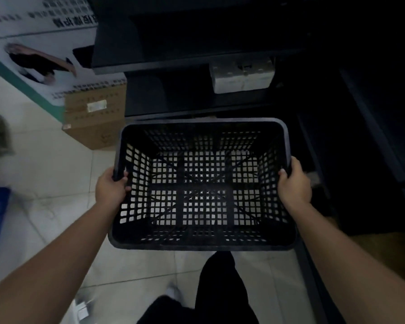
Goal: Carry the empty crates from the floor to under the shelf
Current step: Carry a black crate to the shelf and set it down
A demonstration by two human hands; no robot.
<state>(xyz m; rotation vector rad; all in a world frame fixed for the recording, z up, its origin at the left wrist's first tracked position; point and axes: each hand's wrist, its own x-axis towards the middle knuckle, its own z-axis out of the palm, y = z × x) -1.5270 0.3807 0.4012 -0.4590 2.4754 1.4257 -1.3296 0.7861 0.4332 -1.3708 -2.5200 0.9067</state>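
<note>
I have my left hand (111, 188) and right hand (295, 183) clamped on the black lattice crate's (204, 185) side rims; the shelf (197, 61) lies straight ahead, the crate's long axis running crosswise to it.

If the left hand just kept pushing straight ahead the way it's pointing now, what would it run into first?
Likely the cardboard box on the floor beside the dark shelf. The left hand has its grip on the black crate rim and points forward toward it. Depth is unclear, so it may pass just right of the box.
</note>
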